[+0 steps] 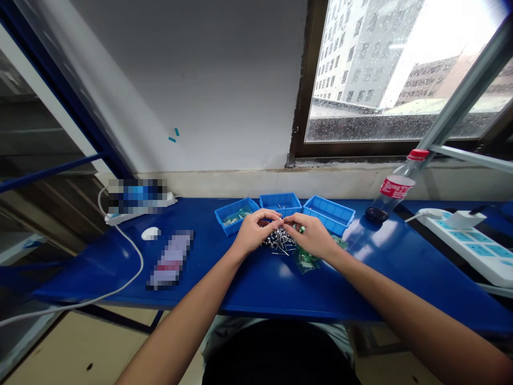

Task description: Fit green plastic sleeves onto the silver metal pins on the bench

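Observation:
My left hand and my right hand meet over the blue table, thumbs and fingertips pinched together. Between the fingertips is something small and shiny, mostly hidden. Right under the hands lies a loose pile of silvery blind rivets with thin stems. Green printed plastic packets lie beside the pile, partly beneath my right hand. Behind stand three blue bins: the left bin holds packets and small pieces, the middle bin a few thin metal pieces, and the right bin shows its bare bottom.
A cola bottle with a red cap stands at the right back, near a white power strip. To the left lie a blurred-out flat object, a white rounded item and a white cable. Wall and window rise behind.

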### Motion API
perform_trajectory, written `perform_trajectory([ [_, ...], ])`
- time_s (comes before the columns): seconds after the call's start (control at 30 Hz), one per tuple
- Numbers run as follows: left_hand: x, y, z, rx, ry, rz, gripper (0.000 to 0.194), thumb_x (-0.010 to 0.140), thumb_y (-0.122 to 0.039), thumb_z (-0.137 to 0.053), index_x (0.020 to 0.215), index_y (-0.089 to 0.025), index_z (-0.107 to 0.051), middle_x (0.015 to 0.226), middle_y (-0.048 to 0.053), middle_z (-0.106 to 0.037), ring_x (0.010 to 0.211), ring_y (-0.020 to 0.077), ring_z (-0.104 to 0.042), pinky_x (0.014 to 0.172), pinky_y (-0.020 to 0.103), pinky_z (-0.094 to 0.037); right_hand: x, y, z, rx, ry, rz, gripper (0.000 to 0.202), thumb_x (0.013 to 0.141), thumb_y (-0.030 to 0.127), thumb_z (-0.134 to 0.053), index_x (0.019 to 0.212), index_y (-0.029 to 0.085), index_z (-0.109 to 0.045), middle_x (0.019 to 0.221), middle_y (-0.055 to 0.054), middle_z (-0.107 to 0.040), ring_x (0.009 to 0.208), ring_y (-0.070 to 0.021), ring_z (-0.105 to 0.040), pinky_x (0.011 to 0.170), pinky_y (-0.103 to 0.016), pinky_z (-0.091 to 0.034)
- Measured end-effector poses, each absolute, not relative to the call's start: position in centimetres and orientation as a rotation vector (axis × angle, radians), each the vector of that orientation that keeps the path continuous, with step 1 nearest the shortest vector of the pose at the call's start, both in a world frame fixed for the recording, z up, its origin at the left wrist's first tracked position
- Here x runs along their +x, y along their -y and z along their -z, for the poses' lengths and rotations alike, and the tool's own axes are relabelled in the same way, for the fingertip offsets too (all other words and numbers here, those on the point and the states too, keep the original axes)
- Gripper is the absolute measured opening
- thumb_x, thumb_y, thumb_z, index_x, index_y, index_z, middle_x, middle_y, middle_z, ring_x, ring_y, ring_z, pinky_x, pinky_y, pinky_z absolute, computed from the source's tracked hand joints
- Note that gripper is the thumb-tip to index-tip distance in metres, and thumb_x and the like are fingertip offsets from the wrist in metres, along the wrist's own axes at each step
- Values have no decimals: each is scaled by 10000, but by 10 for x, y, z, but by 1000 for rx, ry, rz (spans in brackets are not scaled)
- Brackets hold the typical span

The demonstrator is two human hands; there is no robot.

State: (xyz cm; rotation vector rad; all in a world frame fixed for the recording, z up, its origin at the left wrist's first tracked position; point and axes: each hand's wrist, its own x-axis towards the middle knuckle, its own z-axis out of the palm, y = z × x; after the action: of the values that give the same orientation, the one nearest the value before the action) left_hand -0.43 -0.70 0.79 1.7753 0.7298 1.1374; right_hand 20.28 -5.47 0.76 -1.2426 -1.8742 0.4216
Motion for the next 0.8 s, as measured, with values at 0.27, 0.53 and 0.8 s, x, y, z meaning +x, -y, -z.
perform_trajectory([
  [0.27,-4,3,-5,1726,-784,-1194,381,733,-460,-932,781,-149,-717,1056,115,-754,972,228,-727,869,362,-612,201,58,-11,-1256,1883,-414,213,1011,377,-639,1037,223,-783,923,-48,-792,747,-201,-669,701,-334,-510],
  [0.53,-5,10,-14,1778,-697,-1093,284,888,-477,-812,983,-213,-860,1224,115,-769,1134,264,-733,988,413,-615,202,56,-9,-1146,1965,-434,252,1050,382,-569,1004,244,-775,868,-27,-753,772,-203,-674,725,-335,-502],
  [0.8,-4,9,-11,1772,-649,-1069,272,898,-457,-808,1020,-217,-851,1216,108,-780,1175,265,-730,1072,447,-590,204,53,-5,-1173,1859,-535,245,1010,429,-621,959,241,-771,897,-29,-787,780,-206,-689,733,-340,-527],
])
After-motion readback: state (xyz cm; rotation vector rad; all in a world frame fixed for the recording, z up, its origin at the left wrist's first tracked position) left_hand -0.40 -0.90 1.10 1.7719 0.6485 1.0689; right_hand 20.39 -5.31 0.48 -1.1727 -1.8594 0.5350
